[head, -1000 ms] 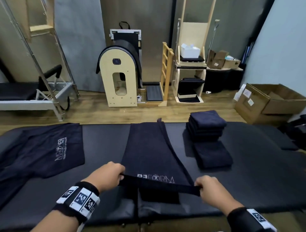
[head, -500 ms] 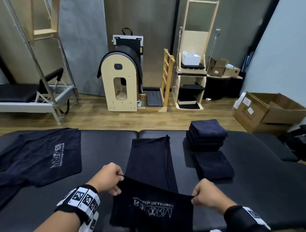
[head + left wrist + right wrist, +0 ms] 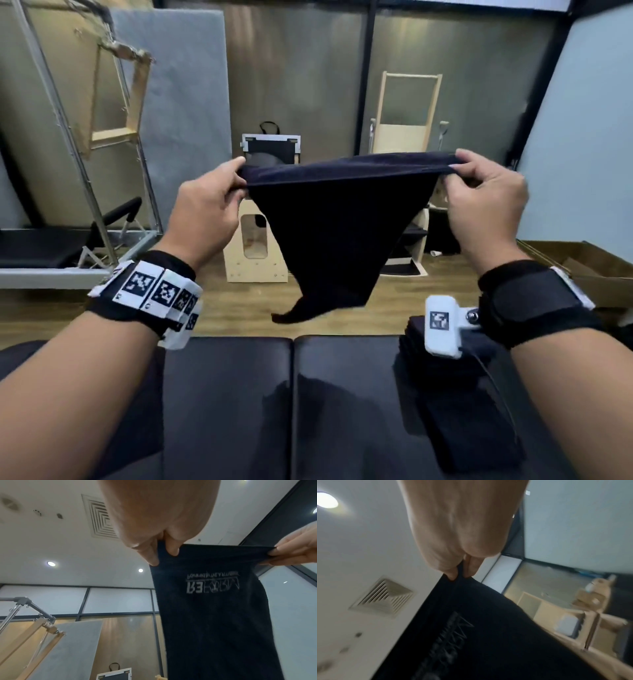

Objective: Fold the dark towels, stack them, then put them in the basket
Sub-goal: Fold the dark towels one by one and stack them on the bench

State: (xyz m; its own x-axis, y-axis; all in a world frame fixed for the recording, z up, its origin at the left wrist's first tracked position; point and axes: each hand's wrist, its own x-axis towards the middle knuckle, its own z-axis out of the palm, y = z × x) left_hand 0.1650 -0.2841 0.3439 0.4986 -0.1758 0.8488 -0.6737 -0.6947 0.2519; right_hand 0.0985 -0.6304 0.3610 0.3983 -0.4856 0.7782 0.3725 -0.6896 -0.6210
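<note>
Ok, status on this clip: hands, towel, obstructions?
Left hand and right hand each pinch a top corner. Dark logo-printed towel hangs airborne above black padded table. Nothing in the way.

Right wrist view is all blur, and the towel's (image 3: 488, 635) logo (image 3: 453, 635) is unreadable; its bottom's cropped off too.

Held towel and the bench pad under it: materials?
Towel: soft dark woven cloth, matte; it drapes and sags between the left hand and right hand, pale logo printed on it. Bench pad: likely vinyl or leatherette, glossy, with reflections and a seam.
</note>
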